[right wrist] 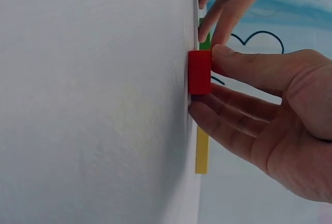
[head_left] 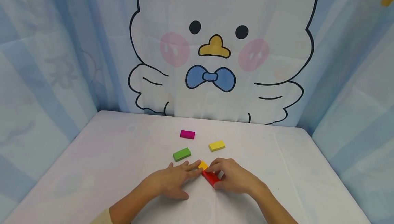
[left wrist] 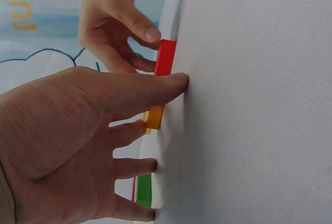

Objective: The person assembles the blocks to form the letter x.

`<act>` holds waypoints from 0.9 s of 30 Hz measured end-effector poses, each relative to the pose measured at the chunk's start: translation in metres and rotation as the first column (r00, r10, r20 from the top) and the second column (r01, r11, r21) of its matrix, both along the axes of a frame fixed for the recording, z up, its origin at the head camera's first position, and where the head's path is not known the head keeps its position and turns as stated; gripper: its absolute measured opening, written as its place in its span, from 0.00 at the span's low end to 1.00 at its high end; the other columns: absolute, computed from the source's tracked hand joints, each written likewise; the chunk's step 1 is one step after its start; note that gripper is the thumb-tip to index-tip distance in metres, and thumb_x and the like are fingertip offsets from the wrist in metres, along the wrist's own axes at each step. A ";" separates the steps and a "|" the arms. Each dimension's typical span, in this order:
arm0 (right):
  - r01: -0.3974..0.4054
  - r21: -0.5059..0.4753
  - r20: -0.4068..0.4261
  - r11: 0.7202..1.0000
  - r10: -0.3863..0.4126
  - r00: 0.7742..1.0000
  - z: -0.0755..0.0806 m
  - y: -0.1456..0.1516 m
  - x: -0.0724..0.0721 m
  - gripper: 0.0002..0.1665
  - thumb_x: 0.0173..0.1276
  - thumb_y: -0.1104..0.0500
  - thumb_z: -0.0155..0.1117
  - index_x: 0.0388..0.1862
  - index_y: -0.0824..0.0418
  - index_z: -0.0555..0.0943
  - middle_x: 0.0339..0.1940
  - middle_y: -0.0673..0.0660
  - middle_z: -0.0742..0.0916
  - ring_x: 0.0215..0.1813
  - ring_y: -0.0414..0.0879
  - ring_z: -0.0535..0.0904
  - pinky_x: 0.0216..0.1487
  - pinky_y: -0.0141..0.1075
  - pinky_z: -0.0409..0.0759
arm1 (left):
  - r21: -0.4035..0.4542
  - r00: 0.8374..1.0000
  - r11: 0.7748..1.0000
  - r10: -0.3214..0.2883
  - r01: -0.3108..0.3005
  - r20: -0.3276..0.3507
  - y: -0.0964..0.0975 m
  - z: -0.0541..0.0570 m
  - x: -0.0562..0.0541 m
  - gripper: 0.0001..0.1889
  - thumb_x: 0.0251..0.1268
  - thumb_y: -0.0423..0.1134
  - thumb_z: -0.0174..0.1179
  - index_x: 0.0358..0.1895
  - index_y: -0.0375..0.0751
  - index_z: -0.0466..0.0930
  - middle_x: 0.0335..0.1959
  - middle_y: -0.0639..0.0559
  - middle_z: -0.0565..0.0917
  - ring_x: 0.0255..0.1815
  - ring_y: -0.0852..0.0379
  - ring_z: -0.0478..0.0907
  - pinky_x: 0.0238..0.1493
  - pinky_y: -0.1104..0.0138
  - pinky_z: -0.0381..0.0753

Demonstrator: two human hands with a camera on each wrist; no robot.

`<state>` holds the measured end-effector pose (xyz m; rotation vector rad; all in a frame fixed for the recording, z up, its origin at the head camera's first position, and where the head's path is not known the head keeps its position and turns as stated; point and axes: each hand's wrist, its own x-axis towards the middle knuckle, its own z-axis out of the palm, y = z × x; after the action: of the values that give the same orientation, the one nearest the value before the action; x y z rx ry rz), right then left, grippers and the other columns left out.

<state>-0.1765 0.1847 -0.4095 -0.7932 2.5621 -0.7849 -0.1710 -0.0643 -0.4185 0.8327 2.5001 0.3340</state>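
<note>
A red block (head_left: 211, 179) lies on the white table in front of me, end to end with an orange block (head_left: 202, 165). My right hand (head_left: 236, 176) pinches the red block, thumb at its near end and fingers along its far part, as the right wrist view also shows. My left hand (head_left: 173, 182) lies spread and low over the table, its straight index and middle fingertips at the orange block. In the left wrist view, the left thumb crosses in front of where the red block (left wrist: 166, 57) and orange block (left wrist: 155, 117) come together, hiding that part.
Beyond the hands lie a green block (head_left: 182, 154), a yellow block (head_left: 217, 146) and, farther back, a magenta block (head_left: 187, 134). A curtain (head_left: 274, 8) printed with a cartoon bird hangs behind the table (head_left: 129, 138), with blue curtains at both sides.
</note>
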 end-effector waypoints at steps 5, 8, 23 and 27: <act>-0.014 0.001 -0.003 1.000 0.014 1.000 -0.001 0.001 -0.002 0.24 0.66 0.63 0.75 0.61 0.55 0.87 0.56 0.49 0.86 0.51 0.44 0.81 0.45 0.26 0.84 | 0.000 1.000 1.000 0.000 0.000 0.002 -0.002 0.002 0.000 0.45 0.63 0.51 0.73 0.82 0.68 0.60 0.86 0.66 0.51 0.85 0.46 0.57 0.74 0.29 0.60; -0.018 0.007 -0.007 1.000 0.018 1.000 -0.001 0.001 -0.003 0.23 0.66 0.64 0.74 0.61 0.55 0.87 0.57 0.49 0.85 0.51 0.44 0.81 0.45 0.26 0.84 | 0.012 1.000 1.000 0.004 -0.004 0.008 -0.003 0.004 0.000 0.45 0.63 0.51 0.73 0.82 0.68 0.60 0.86 0.67 0.51 0.85 0.49 0.57 0.74 0.30 0.61; -0.074 0.067 -0.111 0.995 0.081 0.991 -0.001 0.002 -0.006 0.29 0.71 0.67 0.66 0.69 0.49 0.82 0.76 0.52 0.77 0.76 0.55 0.73 0.72 0.56 0.75 | 0.069 0.987 0.997 -0.020 0.031 -0.156 -0.016 0.013 -0.015 0.31 0.69 0.44 0.70 0.74 0.59 0.75 0.74 0.57 0.76 0.74 0.52 0.73 0.68 0.55 0.81; -0.101 0.062 -0.091 0.993 0.106 0.990 0.000 0.000 -0.009 0.31 0.72 0.68 0.65 0.72 0.49 0.79 0.80 0.51 0.73 0.78 0.54 0.71 0.73 0.55 0.75 | 0.089 0.977 0.996 0.026 -0.007 -0.214 -0.021 0.014 -0.020 0.26 0.68 0.43 0.70 0.69 0.56 0.81 0.68 0.54 0.80 0.70 0.51 0.76 0.67 0.55 0.81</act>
<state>-0.1856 0.1852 -0.4095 -0.9581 2.5886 -0.6535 -0.1905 -0.0856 -0.4049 0.9272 2.7105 0.3794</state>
